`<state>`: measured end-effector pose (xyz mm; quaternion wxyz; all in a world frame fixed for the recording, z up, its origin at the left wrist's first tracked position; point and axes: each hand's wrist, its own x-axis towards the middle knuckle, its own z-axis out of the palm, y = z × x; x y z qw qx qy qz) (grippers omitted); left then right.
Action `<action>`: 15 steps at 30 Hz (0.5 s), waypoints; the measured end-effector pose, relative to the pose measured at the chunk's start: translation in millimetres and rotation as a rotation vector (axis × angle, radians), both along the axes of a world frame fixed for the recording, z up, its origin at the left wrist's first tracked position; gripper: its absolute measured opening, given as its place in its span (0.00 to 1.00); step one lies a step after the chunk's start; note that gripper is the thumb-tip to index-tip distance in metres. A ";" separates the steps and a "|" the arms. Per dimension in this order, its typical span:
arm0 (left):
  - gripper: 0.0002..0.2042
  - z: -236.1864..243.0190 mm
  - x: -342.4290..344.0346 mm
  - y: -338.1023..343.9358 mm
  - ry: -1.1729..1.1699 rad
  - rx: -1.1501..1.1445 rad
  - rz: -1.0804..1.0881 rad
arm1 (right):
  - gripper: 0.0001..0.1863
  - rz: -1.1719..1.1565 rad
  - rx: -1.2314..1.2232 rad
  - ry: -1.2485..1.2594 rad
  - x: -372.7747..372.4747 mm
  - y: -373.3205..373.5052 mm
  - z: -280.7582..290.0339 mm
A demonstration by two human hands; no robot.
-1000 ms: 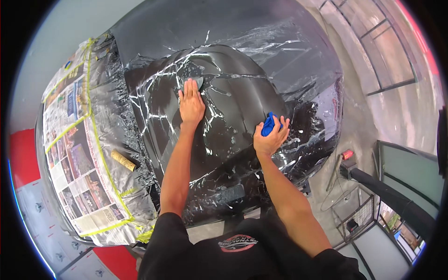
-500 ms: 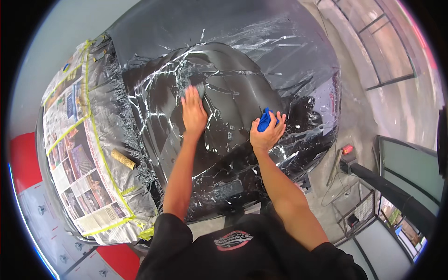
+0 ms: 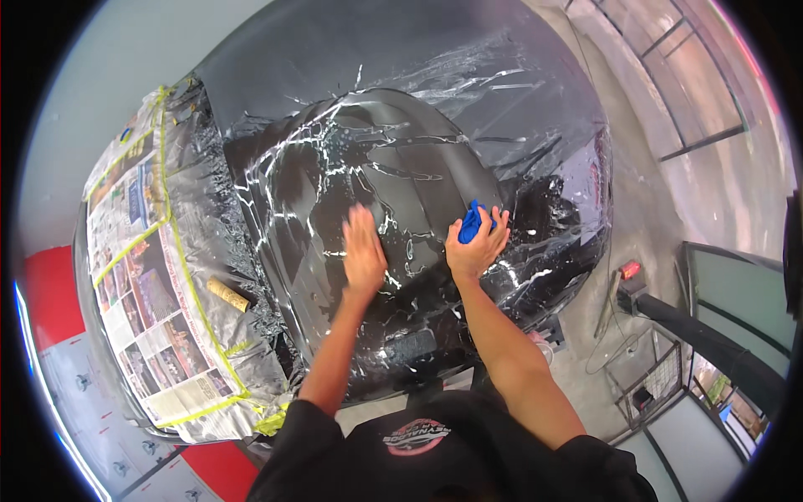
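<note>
Your left hand (image 3: pixel 365 251) lies flat, fingers together, on the wet black car panel (image 3: pixel 376 167), steadying the film near its lower edge. Your right hand (image 3: pixel 475 247) has its fingers clamped on a blue squeegee (image 3: pixel 471 221), pressed to the panel's right edge.

Bright, even daylight; white glare streaks the wet plastic film (image 3: pixel 393 176) on the car. The left hand (image 3: pixel 365 251) is motion-blurred; edges bend into black corners.

Newspaper masking (image 3: pixel 138 284), edged with yellow tape (image 3: pixel 180 276), covers the glass at nine o'clock. A tape roll (image 3: pixel 227 294) lies beside it. At four o'clock, a wire cage (image 3: pixel 648 389) stands on the floor.
</note>
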<state>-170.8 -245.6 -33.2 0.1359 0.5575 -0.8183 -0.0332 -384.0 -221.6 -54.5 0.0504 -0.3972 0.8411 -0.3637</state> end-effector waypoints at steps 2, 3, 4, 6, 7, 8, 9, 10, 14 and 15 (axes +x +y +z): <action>0.26 7.2 0.7 15.9 0.002 0.083 -0.048 | 0.29 0.000 -0.005 0.000 0.1 -1.2 2.0; 0.26 17.8 8.6 -0.5 -0.093 0.035 -0.059 | 0.29 0.015 -0.004 0.003 2.2 -0.8 2.5; 0.26 25.2 16.3 -18.5 -0.187 -0.010 -0.063 | 0.29 0.014 -0.011 -0.003 5.6 -2.4 8.1; 0.24 37.1 34.5 -96.5 -0.098 -0.139 0.094 | 0.29 0.025 -0.032 -0.021 16.7 -8.8 18.6; 0.24 36.1 38.9 -125.1 -0.099 -0.131 0.182 | 0.29 0.037 -0.056 -0.027 20.7 -10.2 20.6; 0.24 26.2 32.3 -125.3 -0.088 -0.120 0.199 | 0.29 0.042 -0.030 -0.028 18.0 -9.2 14.5; 0.23 19.7 28.5 -123.2 -0.082 -0.113 0.223 | 0.29 0.042 -0.033 -0.019 16.3 -7.8 11.1; 0.24 10.9 24.9 -98.6 -0.054 -0.128 0.172 | 0.29 0.037 -0.019 -0.024 16.1 -5.5 8.1; 0.25 2.9 3.7 16.9 -0.017 -0.017 0.039 | 0.29 0.010 -0.007 0.007 4.2 0.4 1.8; 0.26 6.2 10.0 13.1 -0.057 -0.021 0.008 | 0.29 0.007 -0.012 0.022 4.6 -0.9 3.2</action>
